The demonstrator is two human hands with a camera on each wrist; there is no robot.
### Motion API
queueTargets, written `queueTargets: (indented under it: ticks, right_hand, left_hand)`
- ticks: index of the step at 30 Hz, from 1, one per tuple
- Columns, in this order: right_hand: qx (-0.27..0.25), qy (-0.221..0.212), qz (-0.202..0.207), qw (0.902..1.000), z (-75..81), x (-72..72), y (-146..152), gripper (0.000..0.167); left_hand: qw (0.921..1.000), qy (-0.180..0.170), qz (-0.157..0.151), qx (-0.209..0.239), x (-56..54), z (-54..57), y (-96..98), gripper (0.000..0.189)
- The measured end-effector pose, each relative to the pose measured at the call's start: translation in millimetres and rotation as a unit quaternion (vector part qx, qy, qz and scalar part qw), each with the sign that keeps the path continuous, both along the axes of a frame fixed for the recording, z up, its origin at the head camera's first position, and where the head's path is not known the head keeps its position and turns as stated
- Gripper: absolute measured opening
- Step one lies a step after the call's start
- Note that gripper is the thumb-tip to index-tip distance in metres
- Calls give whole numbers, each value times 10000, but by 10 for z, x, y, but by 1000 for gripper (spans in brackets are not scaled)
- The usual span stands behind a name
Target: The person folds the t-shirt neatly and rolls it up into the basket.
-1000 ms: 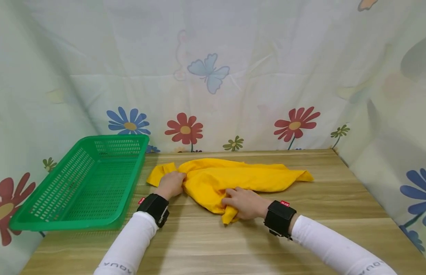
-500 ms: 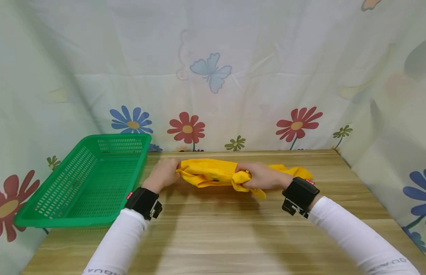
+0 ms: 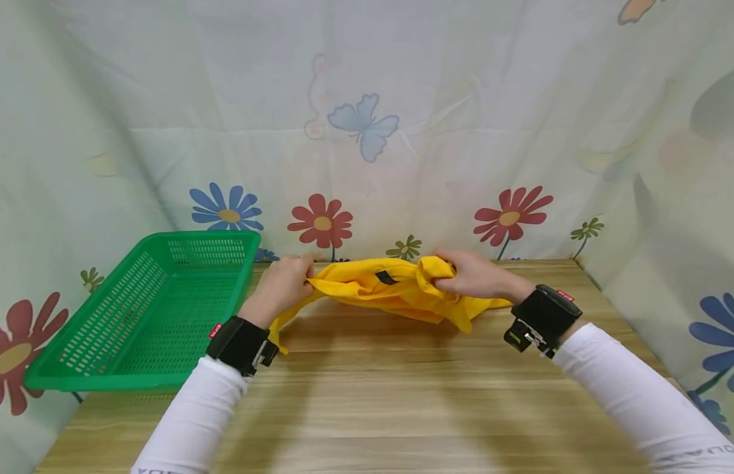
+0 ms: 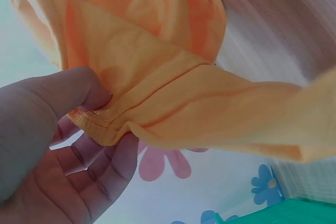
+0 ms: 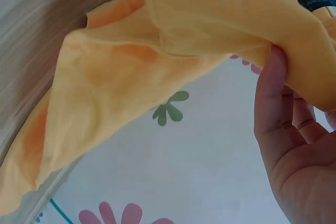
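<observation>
A yellow T-shirt [image 3: 355, 273] is stretched between both hands at the back of the table, lifted at the collar side. Its black neck label [image 3: 386, 277] faces up in the middle. My left hand [image 3: 282, 283] pinches a shoulder seam between thumb and fingers; in the left wrist view a sleeve [image 4: 226, 108] hangs away from that pinch. Bunched cloth is gripped by my right hand [image 3: 476, 275]. The right wrist view shows a fold of shirt [image 5: 220, 14] under its thumb, and a sloping part trailing down to the tabletop.
A green plastic basket [image 3: 106, 383] with slotted sides stands at the left of the wooden table [image 3: 367, 408]. Behind and on both sides hangs a flower-printed curtain [image 3: 367, 184].
Both hands have moved apart, the right one rightward and up. The shirt, first lying crumpled on the table, is now raised and spread between them, its neck label showing.
</observation>
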State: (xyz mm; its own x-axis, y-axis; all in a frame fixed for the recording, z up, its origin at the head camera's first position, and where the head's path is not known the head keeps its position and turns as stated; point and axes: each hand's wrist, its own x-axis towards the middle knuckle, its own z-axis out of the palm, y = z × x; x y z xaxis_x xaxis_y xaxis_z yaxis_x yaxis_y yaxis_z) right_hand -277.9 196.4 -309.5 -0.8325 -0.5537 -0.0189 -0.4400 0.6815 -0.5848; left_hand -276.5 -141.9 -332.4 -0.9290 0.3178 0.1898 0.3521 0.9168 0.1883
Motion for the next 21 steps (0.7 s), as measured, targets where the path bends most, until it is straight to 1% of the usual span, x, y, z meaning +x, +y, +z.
queueTargets:
  ticks: [5,8,11,13,18,21]
  right_hand:
    - [-50,-126,-126,9998,17,-37,115,36]
    - [-63,-233,-239,9994,35,-54,214,36]
    - [-25,-222,-350,9991,41,-72,324,36]
    - [-3,-213,-410,9989,39,-80,401,37]
    - [-65,-290,-491,9984,26,-95,605,39]
    - [-14,-315,-539,9980,5,-95,729,40]
  left_hand:
    - [9997,173,-152,54,45,23,40,19]
    - [9990,302,-338,27,85,39,98,20]
    - [9975,457,-532,-57,120,49,181,19]
    - [9971,436,-621,-86,132,54,245,19]
    - [9964,178,-831,-54,173,40,428,17]
    - [9944,190,-1028,-145,227,18,550,16]
